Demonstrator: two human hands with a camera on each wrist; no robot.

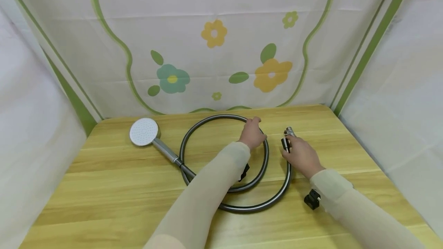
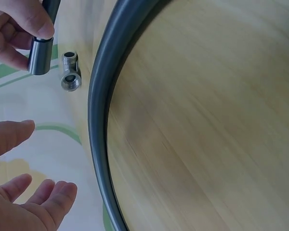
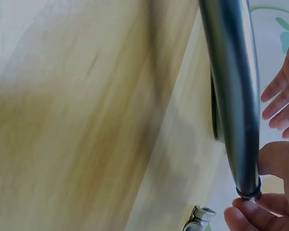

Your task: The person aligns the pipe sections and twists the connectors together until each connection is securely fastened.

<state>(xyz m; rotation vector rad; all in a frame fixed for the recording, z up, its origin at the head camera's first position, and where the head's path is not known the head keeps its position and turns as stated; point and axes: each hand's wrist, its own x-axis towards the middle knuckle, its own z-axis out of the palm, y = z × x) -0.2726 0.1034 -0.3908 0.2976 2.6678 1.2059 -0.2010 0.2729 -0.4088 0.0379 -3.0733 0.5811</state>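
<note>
The person's right grip (image 1: 304,157) is drawn nearly closed, thumb and fingers pinching the end of a dark grey hose (image 1: 249,209). The hose end (image 2: 40,57), a smooth metal sleeve in the left wrist view, pokes out past the pinching fingertips. Just beyond that grip, near its fingertips, a small metal fitting (image 1: 290,130) with round openings lies on the wooden desk (image 1: 104,195); the left wrist view shows a gap between it and the hose end.

From the right grip the hose runs back toward the person, bends left beneath the left sleeve (image 1: 207,191) and winds into a wide loop. The left grip (image 1: 253,133) hangs over the far right part of this loop, well open, thumb and fingers apart with nothing between them; in the left wrist view the hose passes beside the fingertips without touching them.

Well to the left of both grips lies the shower head (image 1: 143,131), its pale round face upward. Its grey handle (image 1: 165,151) slants from there back toward the left grip's side, joining the hose where it crosses the loop. Beyond both grips, behind the desk, hangs a white curtain (image 1: 214,3) printed with flowers and green borders.
</note>
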